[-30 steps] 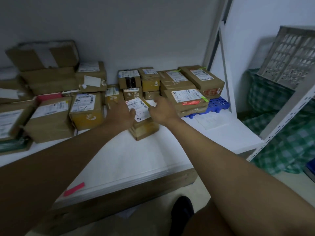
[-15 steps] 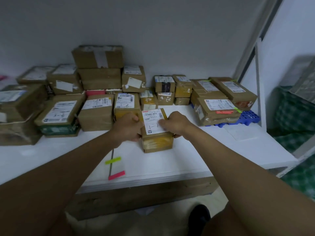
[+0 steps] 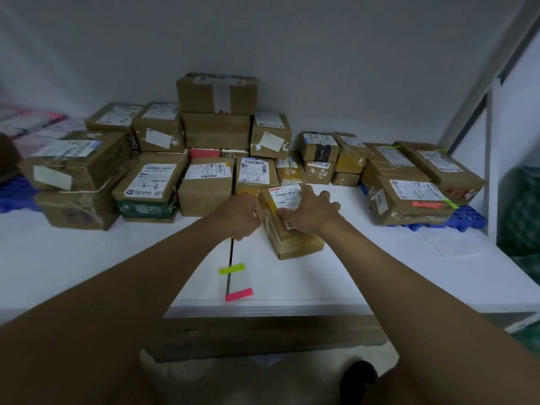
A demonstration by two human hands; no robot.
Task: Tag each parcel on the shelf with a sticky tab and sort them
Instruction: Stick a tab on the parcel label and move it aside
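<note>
A small brown parcel [image 3: 292, 241] with a white label lies alone on the white shelf [image 3: 365, 273], in front of the stacked parcels. My left hand [image 3: 239, 214] is curled against its left side and grips that edge. My right hand [image 3: 309, 211] lies on top of it, fingers spread over the label. A green sticky tab [image 3: 232, 269] and a pink sticky tab [image 3: 239, 294] are stuck to the shelf near its front edge, below my left hand. Green tabs show on the parcels [image 3: 409, 200] stacked at the right.
Several brown parcels [image 3: 204, 159] are piled along the back wall from the left to the middle. Blue plastic pallets [image 3: 455, 220] lie under the stacks at both ends. A shelf upright [image 3: 485, 80] rises at the right, with green checked cloth [image 3: 523, 217] beyond it.
The small parcel has been drawn away from the stacks toward the front. My right hand has shifted from its right side onto its top. The view has swung left.
</note>
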